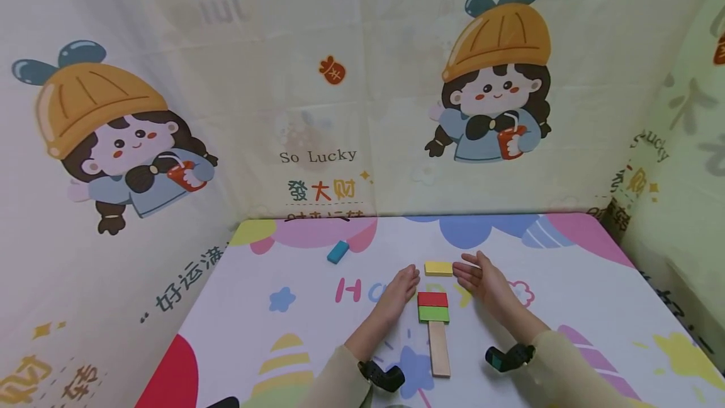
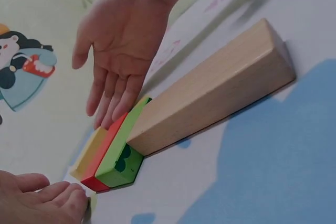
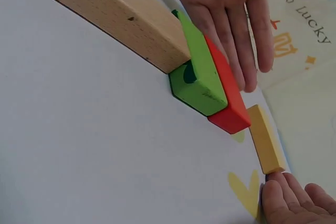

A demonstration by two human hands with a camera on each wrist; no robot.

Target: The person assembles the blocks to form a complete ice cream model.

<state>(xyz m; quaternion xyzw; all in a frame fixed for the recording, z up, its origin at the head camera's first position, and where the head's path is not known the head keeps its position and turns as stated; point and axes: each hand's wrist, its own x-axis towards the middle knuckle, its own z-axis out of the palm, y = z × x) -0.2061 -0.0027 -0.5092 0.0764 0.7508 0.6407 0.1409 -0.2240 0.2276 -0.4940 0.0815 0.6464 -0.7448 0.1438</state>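
Observation:
Four-sided toy blocks lie in a line on the table mat: a long plain wooden block (image 1: 439, 350) nearest, then a green block (image 1: 433, 314) across its far end and a red block (image 1: 433, 299) against the green one. Beyond a gap lies a yellow block (image 1: 438, 269). My left hand (image 1: 398, 291) is left of the red and yellow blocks, fingers extended and palm facing inward. On the other side, my right hand (image 1: 487, 285) has its fingertips right at the yellow block's right end (image 3: 266, 140). Both hands have loosely straight fingers, with nothing in them.
A blue block (image 1: 338, 252) lies apart at the back left. The printed mat (image 1: 226, 332) covers the table, and a patterned cloth (image 1: 391, 143) hangs behind its far edge and along the sides. Black wrist cameras (image 1: 382, 376) sit on both wrists.

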